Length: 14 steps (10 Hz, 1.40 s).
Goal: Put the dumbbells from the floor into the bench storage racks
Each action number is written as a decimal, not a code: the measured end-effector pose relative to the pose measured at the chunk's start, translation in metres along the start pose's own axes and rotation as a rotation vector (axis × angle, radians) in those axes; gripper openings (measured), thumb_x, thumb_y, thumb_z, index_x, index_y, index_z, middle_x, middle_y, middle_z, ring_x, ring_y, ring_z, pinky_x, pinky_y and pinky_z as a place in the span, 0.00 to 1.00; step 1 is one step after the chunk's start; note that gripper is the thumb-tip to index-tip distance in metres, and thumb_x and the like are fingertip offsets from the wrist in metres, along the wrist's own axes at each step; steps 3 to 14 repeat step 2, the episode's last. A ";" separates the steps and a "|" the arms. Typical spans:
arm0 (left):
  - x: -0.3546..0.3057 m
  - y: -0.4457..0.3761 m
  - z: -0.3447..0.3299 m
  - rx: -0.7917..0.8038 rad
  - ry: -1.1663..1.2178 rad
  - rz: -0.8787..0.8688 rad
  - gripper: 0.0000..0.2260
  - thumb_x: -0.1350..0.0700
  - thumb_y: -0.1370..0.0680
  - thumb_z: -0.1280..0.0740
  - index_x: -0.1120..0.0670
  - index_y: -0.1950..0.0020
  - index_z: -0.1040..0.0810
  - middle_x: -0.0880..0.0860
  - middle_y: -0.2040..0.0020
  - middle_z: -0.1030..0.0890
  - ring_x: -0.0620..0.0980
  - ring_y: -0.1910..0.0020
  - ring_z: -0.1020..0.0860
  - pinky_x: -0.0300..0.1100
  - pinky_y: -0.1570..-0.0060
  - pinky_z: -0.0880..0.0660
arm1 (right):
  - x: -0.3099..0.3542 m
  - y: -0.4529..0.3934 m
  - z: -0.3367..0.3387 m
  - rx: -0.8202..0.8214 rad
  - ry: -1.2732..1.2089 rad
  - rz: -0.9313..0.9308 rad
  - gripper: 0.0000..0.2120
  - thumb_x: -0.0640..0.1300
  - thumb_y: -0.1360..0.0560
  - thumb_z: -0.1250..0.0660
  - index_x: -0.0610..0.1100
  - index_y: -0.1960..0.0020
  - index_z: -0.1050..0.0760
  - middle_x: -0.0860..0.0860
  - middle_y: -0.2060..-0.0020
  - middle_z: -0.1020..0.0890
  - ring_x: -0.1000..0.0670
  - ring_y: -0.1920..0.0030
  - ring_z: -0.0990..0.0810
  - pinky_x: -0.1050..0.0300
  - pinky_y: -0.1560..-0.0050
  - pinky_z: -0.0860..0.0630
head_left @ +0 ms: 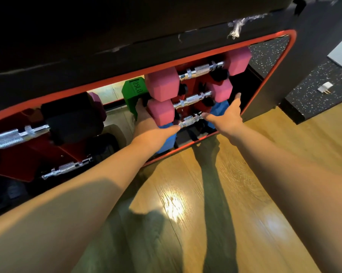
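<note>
Resting in the lowest cradle of the right-hand rack, the blue dumbbell point(188, 121) lies between the two hands, its knurled chrome handle exposed at the centre. Its left blue head point(167, 139) sits directly under the left hand point(146, 117); its right blue head point(219, 113) sits just beyond the right hand point(228, 116).

Left grip: the fingers reach past the lower pink head toward the green dumbbell point(132, 93), and their ends are hidden; whether this grip is clenched or released cannot be told. Right grip: released, fingers spread, one fingertip touching or nearly touching the right end of the blue dumbbell's handle, thumb raised beside the blue head.

Count in the right-hand rack: three dumbbells stacked in tiers, namely one upper pink dumbbell point(201, 68), one middle pink dumbbell point(191, 100) and the blue one at the bottom. One green head marked "25LB" stands behind them to the left.

Count in the left-hand section: two chrome handles visible, the upper one on a black-headed dumbbell point(73, 117), the lower handle point(67, 167) with its heads in shadow. One purple head point(97, 101) shows behind the black one.

All heads are hexagonal and matte; all handles are bright knurled steel. The red bench frame point(272, 71) borders the opening, above a wooden floor point(186, 194).
</note>
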State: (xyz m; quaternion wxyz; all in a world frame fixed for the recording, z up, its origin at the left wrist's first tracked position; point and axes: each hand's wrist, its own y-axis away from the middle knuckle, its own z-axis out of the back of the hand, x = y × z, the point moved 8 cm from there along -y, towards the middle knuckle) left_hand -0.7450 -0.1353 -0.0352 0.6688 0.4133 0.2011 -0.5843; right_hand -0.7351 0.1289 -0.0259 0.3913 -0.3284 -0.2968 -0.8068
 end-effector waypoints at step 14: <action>-0.012 0.050 0.029 0.069 -0.030 -0.039 0.39 0.31 0.39 0.29 0.54 0.36 0.28 0.54 0.43 0.21 0.54 0.43 0.22 0.46 0.47 0.25 | 0.013 0.057 0.000 0.142 0.069 -0.003 0.41 0.52 0.27 0.27 0.42 0.23 0.44 0.45 0.24 0.39 0.43 0.27 0.35 0.45 0.30 0.34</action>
